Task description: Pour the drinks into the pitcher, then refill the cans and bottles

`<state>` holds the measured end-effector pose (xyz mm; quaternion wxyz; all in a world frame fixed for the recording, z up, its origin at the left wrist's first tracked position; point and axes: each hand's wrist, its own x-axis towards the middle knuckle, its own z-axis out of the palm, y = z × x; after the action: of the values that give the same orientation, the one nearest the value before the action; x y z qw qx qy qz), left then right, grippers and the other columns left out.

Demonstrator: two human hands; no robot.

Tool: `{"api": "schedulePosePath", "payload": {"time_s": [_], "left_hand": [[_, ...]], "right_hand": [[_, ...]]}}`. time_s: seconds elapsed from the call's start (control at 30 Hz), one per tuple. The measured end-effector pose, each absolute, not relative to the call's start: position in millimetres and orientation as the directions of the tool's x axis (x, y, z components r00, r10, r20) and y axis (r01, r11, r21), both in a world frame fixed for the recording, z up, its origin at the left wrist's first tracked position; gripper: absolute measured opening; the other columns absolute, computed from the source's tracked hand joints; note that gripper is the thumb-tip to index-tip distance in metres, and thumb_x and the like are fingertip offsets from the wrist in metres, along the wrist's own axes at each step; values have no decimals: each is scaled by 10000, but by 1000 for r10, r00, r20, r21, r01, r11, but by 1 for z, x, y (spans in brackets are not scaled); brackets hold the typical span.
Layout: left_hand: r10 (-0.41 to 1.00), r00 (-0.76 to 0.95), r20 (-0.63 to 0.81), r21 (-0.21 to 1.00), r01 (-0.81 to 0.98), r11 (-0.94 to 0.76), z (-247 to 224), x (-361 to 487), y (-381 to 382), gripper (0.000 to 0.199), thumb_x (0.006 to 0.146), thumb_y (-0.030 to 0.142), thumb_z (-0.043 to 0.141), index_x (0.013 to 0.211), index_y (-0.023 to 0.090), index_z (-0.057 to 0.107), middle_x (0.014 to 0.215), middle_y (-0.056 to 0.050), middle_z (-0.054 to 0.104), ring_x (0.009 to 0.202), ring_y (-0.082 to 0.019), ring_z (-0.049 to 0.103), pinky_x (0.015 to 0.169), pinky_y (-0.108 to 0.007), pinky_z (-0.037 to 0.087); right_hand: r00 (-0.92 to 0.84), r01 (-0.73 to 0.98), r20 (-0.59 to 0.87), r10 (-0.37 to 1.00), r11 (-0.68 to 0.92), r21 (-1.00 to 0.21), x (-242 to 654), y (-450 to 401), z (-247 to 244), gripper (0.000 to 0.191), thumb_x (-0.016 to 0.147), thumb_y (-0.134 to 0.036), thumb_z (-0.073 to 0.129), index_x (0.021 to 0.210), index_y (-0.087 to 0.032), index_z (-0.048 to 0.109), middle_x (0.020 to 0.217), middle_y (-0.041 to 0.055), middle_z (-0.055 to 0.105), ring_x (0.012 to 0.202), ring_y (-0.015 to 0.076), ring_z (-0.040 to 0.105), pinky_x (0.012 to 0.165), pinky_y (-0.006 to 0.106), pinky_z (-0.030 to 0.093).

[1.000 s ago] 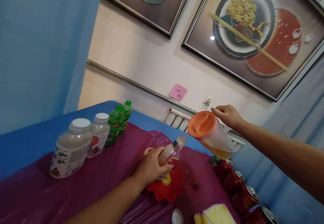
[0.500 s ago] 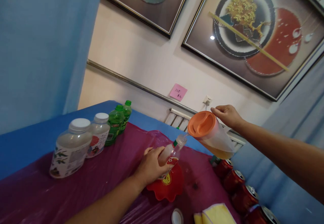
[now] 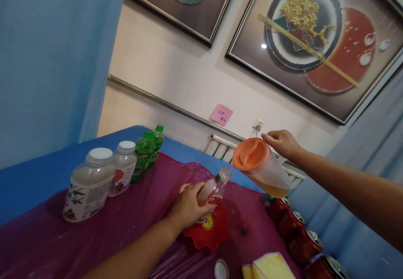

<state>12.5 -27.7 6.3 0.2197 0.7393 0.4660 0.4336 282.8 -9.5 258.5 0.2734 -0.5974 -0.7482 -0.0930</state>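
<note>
My left hand (image 3: pixel 189 205) is wrapped round a clear bottle (image 3: pixel 214 198) with a red label and a green band at its neck. The bottle tilts to the right above a red scalloped dish (image 3: pixel 217 232). My right hand (image 3: pixel 283 144) grips the handle of a translucent pitcher (image 3: pixel 273 178) with an orange lid (image 3: pixel 250 155). The pitcher leans left, yellowish liquid lying along its lower side. Its spout is at the bottle's mouth, where a thin stream seems to run between them. A round white cap (image 3: pixel 221 269) lies on the purple sheet near the dish.
Two white-capped jars (image 3: pixel 90 186) and two green bottles (image 3: pixel 144 155) stand at the left on the purple table cover (image 3: pixel 132 232). A row of red cans (image 3: pixel 291 224) lines the right edge. A folded yellow cloth (image 3: pixel 270 266) lies in front. A radiator (image 3: pixel 220 146) is behind the table.
Almost nothing differs. Both hands hold the bottle and the pitcher in nearly the same tilted pose, and the view has shifted very slightly.
</note>
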Motion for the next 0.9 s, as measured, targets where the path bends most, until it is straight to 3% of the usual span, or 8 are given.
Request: {"api": "schedulePosePath", "payload": {"time_s": [0.37, 0.9], "left_hand": [[906, 165, 389, 762, 495, -417, 2, 13, -24, 661, 653, 459, 846, 1237, 201, 675, 1229, -86, 729, 1207, -339, 586, 1081, -442, 424], [891, 177, 418, 716, 539, -443, 2, 14, -18, 646, 681, 491, 789, 1236, 181, 678, 1228, -113, 726, 1143, -345, 619, 1019, -453, 463]], "right_hand": [[-136, 940, 528, 838, 277, -197, 281, -7, 259, 446, 801, -538, 483, 519, -245, 301, 522, -46, 245, 516, 114, 280, 502, 298, 220], [-113, 930, 526, 843, 276, -243, 278, -8, 258, 419, 799, -505, 479, 532, -242, 293, 544, -51, 217, 521, 106, 263, 515, 298, 206]]}}
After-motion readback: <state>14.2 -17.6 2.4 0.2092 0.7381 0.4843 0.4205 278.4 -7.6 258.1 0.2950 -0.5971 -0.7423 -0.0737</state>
